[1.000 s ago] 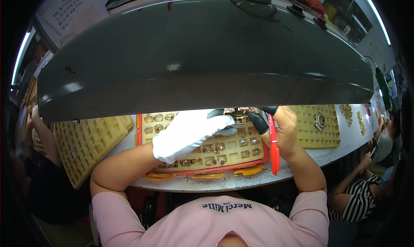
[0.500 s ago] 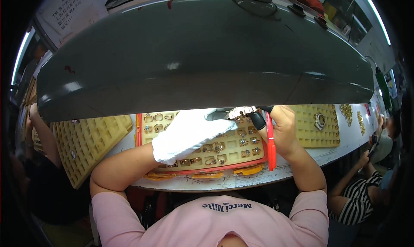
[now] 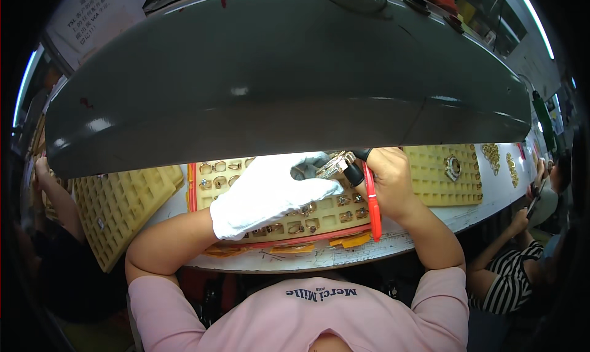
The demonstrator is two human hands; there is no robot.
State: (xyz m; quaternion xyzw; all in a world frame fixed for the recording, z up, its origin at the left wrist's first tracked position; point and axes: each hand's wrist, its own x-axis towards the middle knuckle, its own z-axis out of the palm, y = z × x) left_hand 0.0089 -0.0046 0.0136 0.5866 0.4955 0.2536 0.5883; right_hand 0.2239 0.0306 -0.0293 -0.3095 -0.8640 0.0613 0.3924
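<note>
My left hand (image 3: 273,189), in a white glove, pinches a shiny gold jewellery piece (image 3: 337,165) at its fingertips; whether it is a ring or a bangle I cannot tell. Black finger covers sit on my right hand (image 3: 388,175), whose covered fingertips touch the piece's right end. A red pen (image 3: 372,207) is held in that same hand, pointing down toward me. Beneath both hands lies a cream tray with a red rim (image 3: 289,241), its slots holding several rings (image 3: 312,224). The lamp hood hides the tray's far part.
A large dark grey lamp hood (image 3: 276,75) spans the space above the hands. Yellow slotted trays stand at left (image 3: 129,211) and right (image 3: 430,180), the right one carrying a round ornament (image 3: 453,168). Gold chains (image 3: 491,158) lie farther right. Other people sit on both sides.
The jewellery piece has turned and now slants between my hands, showing a longer side. My right hand and the pen have shifted slightly left. The whole view has moved a little.
</note>
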